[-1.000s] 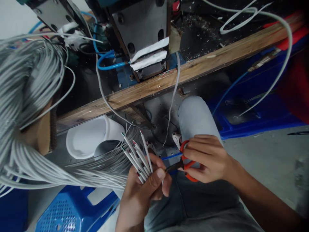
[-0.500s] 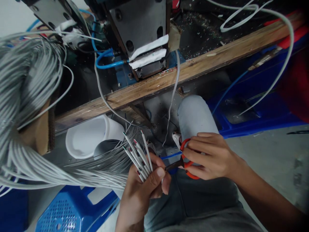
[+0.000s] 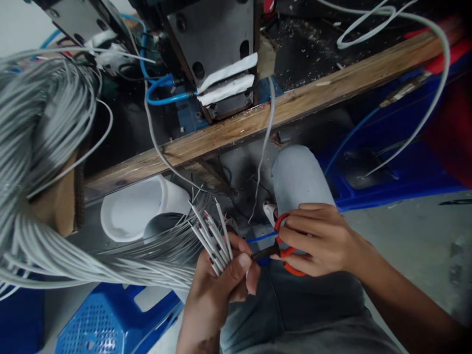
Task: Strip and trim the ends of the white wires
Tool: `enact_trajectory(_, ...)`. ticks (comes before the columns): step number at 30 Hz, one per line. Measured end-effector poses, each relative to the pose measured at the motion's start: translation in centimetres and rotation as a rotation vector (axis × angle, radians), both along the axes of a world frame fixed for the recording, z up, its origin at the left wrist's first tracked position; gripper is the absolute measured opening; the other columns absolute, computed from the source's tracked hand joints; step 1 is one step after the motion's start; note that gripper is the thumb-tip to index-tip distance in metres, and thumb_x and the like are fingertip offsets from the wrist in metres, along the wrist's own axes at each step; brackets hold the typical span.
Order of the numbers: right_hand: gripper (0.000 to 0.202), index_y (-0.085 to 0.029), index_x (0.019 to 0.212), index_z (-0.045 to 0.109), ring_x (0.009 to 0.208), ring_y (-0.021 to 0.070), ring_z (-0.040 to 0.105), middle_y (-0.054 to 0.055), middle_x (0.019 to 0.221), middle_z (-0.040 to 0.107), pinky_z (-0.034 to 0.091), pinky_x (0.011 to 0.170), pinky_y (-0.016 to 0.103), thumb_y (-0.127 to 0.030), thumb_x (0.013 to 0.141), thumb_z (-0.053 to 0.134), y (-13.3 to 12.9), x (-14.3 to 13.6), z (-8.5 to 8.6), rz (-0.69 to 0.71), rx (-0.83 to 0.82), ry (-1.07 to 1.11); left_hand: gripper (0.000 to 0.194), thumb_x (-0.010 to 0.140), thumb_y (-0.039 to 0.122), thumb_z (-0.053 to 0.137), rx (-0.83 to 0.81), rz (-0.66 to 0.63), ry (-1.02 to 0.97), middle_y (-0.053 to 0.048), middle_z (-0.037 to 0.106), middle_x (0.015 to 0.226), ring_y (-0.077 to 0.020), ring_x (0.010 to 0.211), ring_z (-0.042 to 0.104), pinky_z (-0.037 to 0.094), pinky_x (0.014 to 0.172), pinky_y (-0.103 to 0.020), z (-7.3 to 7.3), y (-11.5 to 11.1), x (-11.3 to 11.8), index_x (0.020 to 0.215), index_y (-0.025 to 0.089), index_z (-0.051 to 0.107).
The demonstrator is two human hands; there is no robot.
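My left hand (image 3: 217, 290) grips a fan of several grey cable ends (image 3: 210, 233) with stripped coloured tips pointing up. These cables trail left into a big grey bundle (image 3: 40, 162). My right hand (image 3: 317, 241) holds red-handled scissors (image 3: 282, 250), whose dark blades point left and touch the cable ends at my left thumb. A thin blue wire (image 3: 261, 238) runs just above the blades. Both hands sit over my lap, above my grey trousers (image 3: 298, 182).
A wooden bench edge (image 3: 258, 123) crosses the view, with a metal machine (image 3: 217, 54) and blue air hose (image 3: 162, 93) on it. A white bucket (image 3: 132, 206) stands below. Blue plastic crates lie lower left (image 3: 99, 319) and right (image 3: 387, 167). White cable loops at top right (image 3: 438, 64).
Almost nothing has moved. My right hand with the scissors has shifted very slightly toward the cable ends; my left hand keeps its hold.
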State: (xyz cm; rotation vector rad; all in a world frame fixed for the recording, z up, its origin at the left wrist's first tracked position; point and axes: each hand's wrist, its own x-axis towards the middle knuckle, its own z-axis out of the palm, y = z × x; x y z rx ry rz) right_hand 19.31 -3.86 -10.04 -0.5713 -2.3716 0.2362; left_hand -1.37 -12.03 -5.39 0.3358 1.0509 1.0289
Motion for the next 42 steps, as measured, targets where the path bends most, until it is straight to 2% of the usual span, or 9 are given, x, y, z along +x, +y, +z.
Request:
enact_trajectory(6,0.028,-0.019,0.076,0.060,0.055,0.0138,0.049,-0.002,0.063,0.057,0.040,0.055,0.030,-0.033,0.100,0.060,-0.1,0.0,0.1,0.015,-0.047,0.003,0.018,0.087,0.034,0.081,0.040,-0.009,-0.008,0.004,0.061,0.053,-0.0021,0.041,0.025,0.021,0.039,-0.010,-0.7,0.0,-0.1,0.086,0.020,0.070)
enact_trajectory(12,0.034,-0.021,0.071,0.056,0.052,0.0136,0.047,-0.003,0.061,0.054,0.039,0.053,0.030,-0.034,0.102,0.057,-0.3,-0.2,-0.2,0.012,-0.115,0.009,0.013,0.092,0.032,0.076,0.099,0.001,-0.003,0.003,0.066,0.056,-0.0018,0.039,0.024,0.019,0.037,-0.011,-1.7,0.0,-0.3,0.091,0.021,0.069)
enact_trajectory(16,0.034,-0.021,0.069,0.055,0.051,0.0129,0.044,-0.003,0.059,0.051,0.034,0.052,0.030,-0.034,0.099,0.060,-0.9,-0.5,-0.9,0.019,-0.241,0.109,0.016,0.089,0.033,0.079,0.140,-0.018,0.035,0.000,0.070,0.059,-0.0026,0.038,0.029,0.023,0.037,-0.013,-1.6,-0.1,-0.2,0.092,0.020,0.071)
enact_trajectory(20,0.036,-0.021,0.066,0.052,0.050,0.0127,0.040,-0.004,0.057,0.048,0.030,0.052,0.031,-0.034,0.098,0.062,-1.2,-0.8,-1.3,0.038,-0.325,0.191,0.015,0.087,0.032,0.082,0.126,0.003,0.144,-0.003,0.076,0.070,-0.0035,0.044,0.035,0.028,0.043,-0.015,-1.1,-0.4,0.4,0.091,0.020,0.073)
enact_trajectory(25,0.031,-0.021,0.070,0.052,0.051,0.0122,0.040,-0.005,0.059,0.047,0.031,0.053,0.030,-0.031,0.096,0.065,-1.2,-0.9,-1.3,0.028,-0.366,0.263,0.018,0.083,0.039,0.084,0.158,0.084,0.463,-0.003,0.078,0.076,-0.0049,0.043,0.036,0.026,0.041,-0.018,-1.0,-0.9,1.2,0.085,0.022,0.077)
enact_trajectory(30,0.031,-0.022,0.070,0.052,0.051,0.0123,0.042,-0.005,0.058,0.050,0.032,0.054,0.029,-0.031,0.097,0.064,-1.4,-0.9,-1.5,0.017,-0.365,0.230,0.015,0.083,0.040,0.083,0.173,0.177,0.608,-0.001,0.077,0.072,-0.0120,0.053,0.053,0.029,0.044,-0.022,-0.9,-1.5,1.9,0.089,0.026,0.080)
enact_trajectory(34,0.028,-0.021,0.070,0.053,0.050,0.0127,0.044,-0.004,0.058,0.052,0.033,0.053,0.030,-0.027,0.095,0.064,-1.6,-1.1,-1.6,0.000,-0.339,0.223,0.021,0.084,0.046,0.081,0.131,0.223,0.653,0.002,0.071,0.062,-0.0116,0.050,0.048,0.035,0.048,-0.024,-0.5,-1.7,2.4,0.086,0.025,0.080)
enact_trajectory(42,0.022,-0.021,0.072,0.055,0.052,0.0137,0.048,-0.002,0.060,0.056,0.039,0.054,0.029,-0.023,0.093,0.063,-1.6,-1.3,-1.7,-0.055,-0.230,0.213,0.032,0.083,0.053,0.080,0.084,0.177,0.590,0.001,0.065,0.059,-0.0135,0.060,0.056,0.041,0.059,-0.025,0.2,-1.5,2.3,0.080,0.022,0.077)
